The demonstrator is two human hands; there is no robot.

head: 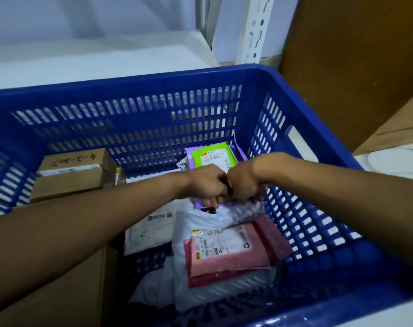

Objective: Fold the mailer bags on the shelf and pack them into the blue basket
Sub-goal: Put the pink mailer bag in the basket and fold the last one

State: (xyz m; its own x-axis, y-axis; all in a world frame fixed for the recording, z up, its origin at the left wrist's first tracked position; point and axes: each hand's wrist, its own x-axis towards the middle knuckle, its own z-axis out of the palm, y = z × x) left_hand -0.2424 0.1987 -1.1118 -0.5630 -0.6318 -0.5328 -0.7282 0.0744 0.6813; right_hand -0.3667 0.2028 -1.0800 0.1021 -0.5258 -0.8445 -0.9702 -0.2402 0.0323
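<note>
Both my hands reach down inside the blue basket (139, 86). My left hand (206, 184) and my right hand (244, 182) are fisted side by side, knuckles touching, gripping the top edge of a purple mailer bag (202, 203) with a bubble-wrap part (242, 210) below my right hand. Behind my hands stands a green mailer bag (212, 153) with a white label, backed by another purple bag (238, 149). Nearer me lie a pink mailer bag (229, 253) with a label and a white mailer bag (196, 220).
A brown cardboard box (75, 173) with handwriting sits at the basket's left wall, another carton (59, 279) under my left forearm. A white shelf surface (94, 60) and a perforated white upright (255, 29) lie beyond the basket; brown cardboard (354, 67) stands at right.
</note>
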